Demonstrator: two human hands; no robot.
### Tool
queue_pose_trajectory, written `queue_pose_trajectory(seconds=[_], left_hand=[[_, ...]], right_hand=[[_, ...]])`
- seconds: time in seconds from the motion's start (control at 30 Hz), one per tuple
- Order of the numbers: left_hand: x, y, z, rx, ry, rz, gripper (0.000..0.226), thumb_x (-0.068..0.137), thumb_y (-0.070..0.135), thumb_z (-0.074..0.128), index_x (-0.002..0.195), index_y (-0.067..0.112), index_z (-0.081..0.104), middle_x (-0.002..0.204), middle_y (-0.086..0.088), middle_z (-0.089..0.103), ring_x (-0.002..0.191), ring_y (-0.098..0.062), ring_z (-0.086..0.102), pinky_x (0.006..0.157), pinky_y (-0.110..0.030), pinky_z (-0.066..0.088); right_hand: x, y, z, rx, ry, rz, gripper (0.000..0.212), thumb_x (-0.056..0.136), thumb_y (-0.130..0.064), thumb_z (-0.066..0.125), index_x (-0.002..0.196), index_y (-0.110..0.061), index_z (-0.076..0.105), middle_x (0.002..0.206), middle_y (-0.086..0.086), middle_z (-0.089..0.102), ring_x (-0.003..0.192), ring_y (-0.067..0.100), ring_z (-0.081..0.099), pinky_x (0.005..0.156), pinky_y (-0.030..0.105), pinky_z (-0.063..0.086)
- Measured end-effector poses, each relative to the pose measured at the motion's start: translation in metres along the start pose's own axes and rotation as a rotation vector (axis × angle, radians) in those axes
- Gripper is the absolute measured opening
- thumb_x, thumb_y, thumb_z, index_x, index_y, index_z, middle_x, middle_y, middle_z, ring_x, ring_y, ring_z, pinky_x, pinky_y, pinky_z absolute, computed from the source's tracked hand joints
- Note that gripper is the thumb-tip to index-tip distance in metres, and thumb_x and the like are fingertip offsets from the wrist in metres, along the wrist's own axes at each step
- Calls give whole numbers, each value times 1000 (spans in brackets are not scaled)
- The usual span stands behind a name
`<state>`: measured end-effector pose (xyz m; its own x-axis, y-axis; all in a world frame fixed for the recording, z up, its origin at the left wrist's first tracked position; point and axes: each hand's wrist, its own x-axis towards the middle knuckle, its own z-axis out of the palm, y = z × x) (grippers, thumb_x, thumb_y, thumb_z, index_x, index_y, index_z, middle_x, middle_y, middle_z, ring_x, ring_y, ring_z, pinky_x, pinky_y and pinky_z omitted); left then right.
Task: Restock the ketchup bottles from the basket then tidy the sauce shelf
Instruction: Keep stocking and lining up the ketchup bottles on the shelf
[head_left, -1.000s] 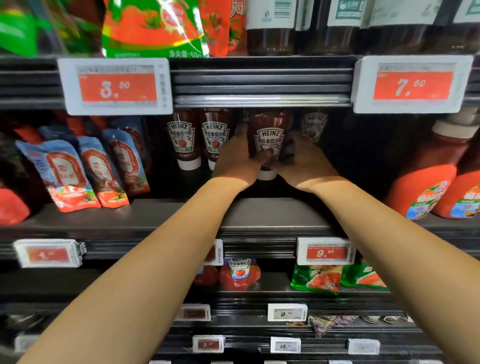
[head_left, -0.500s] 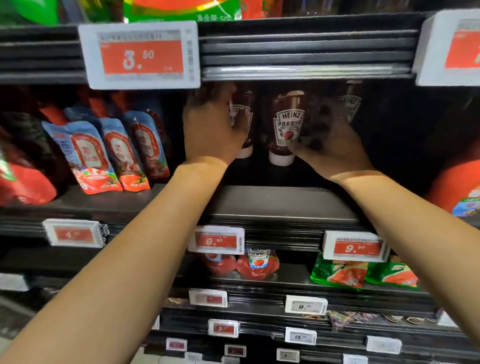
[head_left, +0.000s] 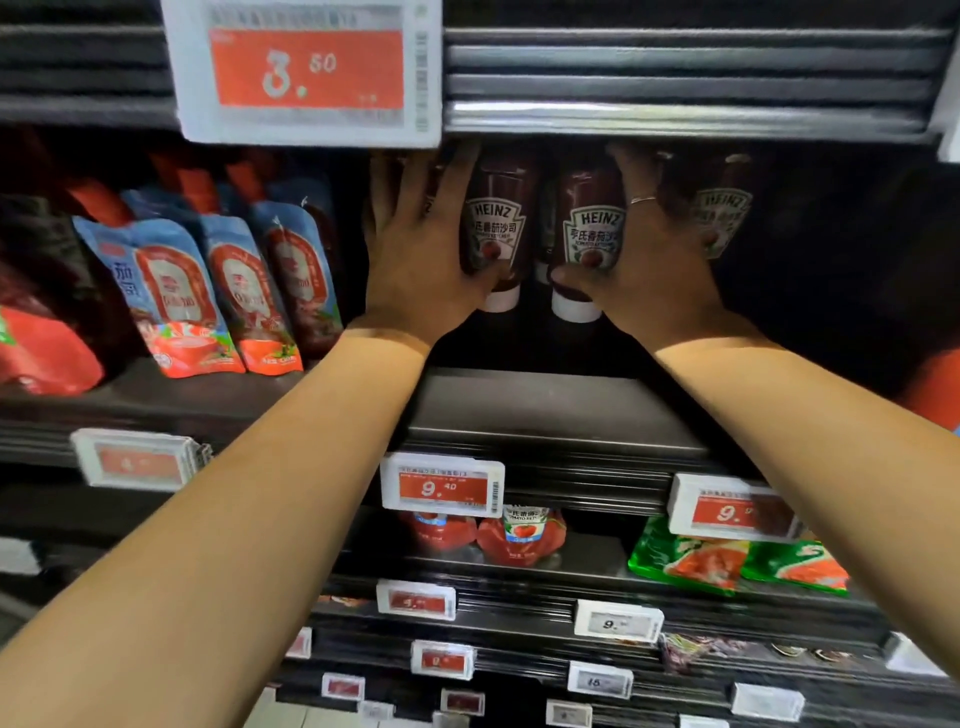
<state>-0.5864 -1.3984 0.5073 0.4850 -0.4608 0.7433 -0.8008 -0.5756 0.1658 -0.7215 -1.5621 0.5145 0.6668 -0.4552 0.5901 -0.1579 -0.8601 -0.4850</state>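
Note:
Upside-down Heinz ketchup bottles with white caps stand in a row on the dark sauce shelf (head_left: 545, 410). My left hand (head_left: 415, 249) holds the left ketchup bottle (head_left: 496, 234), thumb across its lower front and fingers stretched up along its left side. My right hand (head_left: 660, 260), a ring on one finger, grips the neighbouring ketchup bottle (head_left: 592, 234) with the thumb hooked under its label. A third bottle (head_left: 722, 218) stands behind my right hand. Another is mostly hidden behind my left hand. No basket is in view.
Blue-and-red sauce pouches (head_left: 171, 291) lean on the same shelf to the left. A large red bottle (head_left: 935, 384) shows at the right edge. A 3.50 price tag (head_left: 306, 67) hangs from the shelf above. Red pouches (head_left: 519, 535) and green packs (head_left: 727, 561) lie on the shelf below.
My left hand has shifted right from the leftmost bottles onto a front bottle. My right hand has wrapped around the bottle beside it. The view has moved closer to the shelf.

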Motion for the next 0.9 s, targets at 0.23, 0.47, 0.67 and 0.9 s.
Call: queue_pose_trajectory(seconds=[0.23, 0.47, 0.67, 0.9], left_hand=[[1, 1, 4, 18, 14, -17, 97, 74, 56, 74, 156, 25, 32, 163, -6, 27, 149, -48, 11, 119, -58, 20], [2, 9, 8, 25, 23, -32, 96, 73, 58, 72, 155, 26, 34, 161, -11, 28, 147, -50, 14, 117, -61, 25], [-5, 6, 2, -215, 108, -129, 99, 72, 51, 80, 153, 13, 36, 157, -20, 28, 146, -45, 22, 119, -46, 19], [-11, -4, 4, -393, -52, -532, 97, 74, 22, 85, 152, 10, 28, 146, -15, 47, 134, -33, 46, 108, -36, 39]], right_hand=[[6, 1, 8, -68, 19, 6, 110, 72, -36, 89, 158, -29, 23, 143, 13, 55, 129, 36, 54, 104, 41, 44], [9, 1, 19, -30, 32, 4, 108, 73, -33, 89, 157, -30, 20, 138, 11, 59, 125, 34, 58, 102, 45, 51], [-3, 11, 23, 128, 52, 66, 110, 68, -34, 92, 153, -27, 22, 134, 6, 62, 122, 25, 60, 95, 24, 43], [-2, 28, 22, 62, -85, 178, 70, 76, -49, 83, 133, -18, 57, 129, -2, 68, 123, 17, 61, 104, 29, 48]])
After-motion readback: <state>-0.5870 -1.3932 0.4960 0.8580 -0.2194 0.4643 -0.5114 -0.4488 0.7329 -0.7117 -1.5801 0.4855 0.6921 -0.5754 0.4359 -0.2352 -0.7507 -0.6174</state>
